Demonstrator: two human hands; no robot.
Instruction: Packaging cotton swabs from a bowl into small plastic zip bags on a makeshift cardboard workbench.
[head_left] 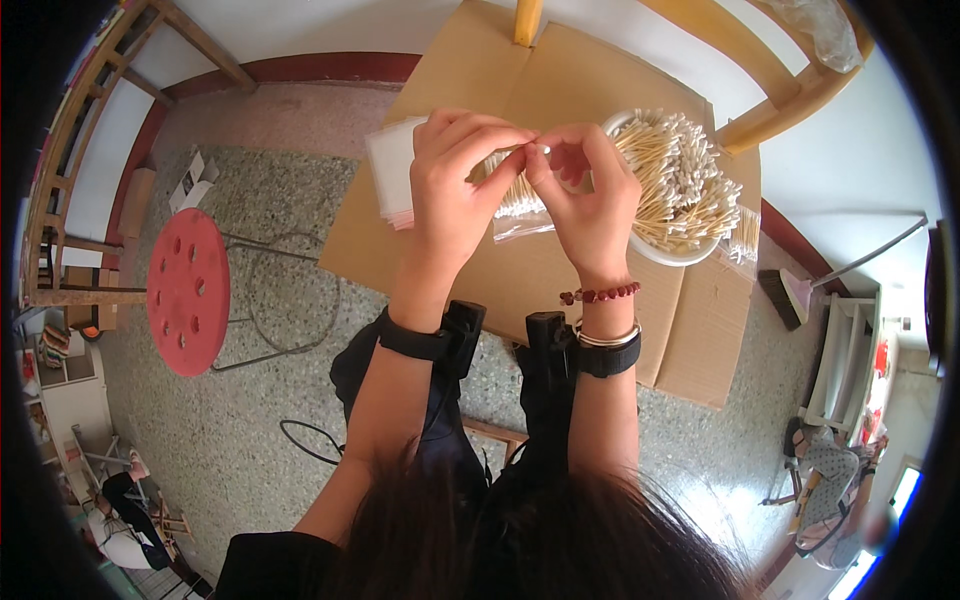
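Observation:
Both of my hands are raised over the cardboard, with their fingertips meeting in a pinch. My left hand (pixel 452 175) is closed at thumb and forefinger. My right hand (pixel 590 195) pinches at the same spot, where a small white bit shows; what they hold is too small to name. Right of my right hand stands a white bowl (pixel 672 256) heaped with cotton swabs (pixel 668 170). Partly hidden behind my hands, more swabs lie by a clear plastic bag (pixel 522 228). Beside my left hand is a stack of clear flat bags (pixel 393 170).
A cardboard sheet (pixel 480 290) covers the work surface, with a yellow wooden chair (pixel 770 115) at its far right. To the left stands a red round stool (pixel 188 292). A broom (pixel 788 296) leans at right. Two other people (pixel 835 480) (pixel 125 520) sit near the lower corners.

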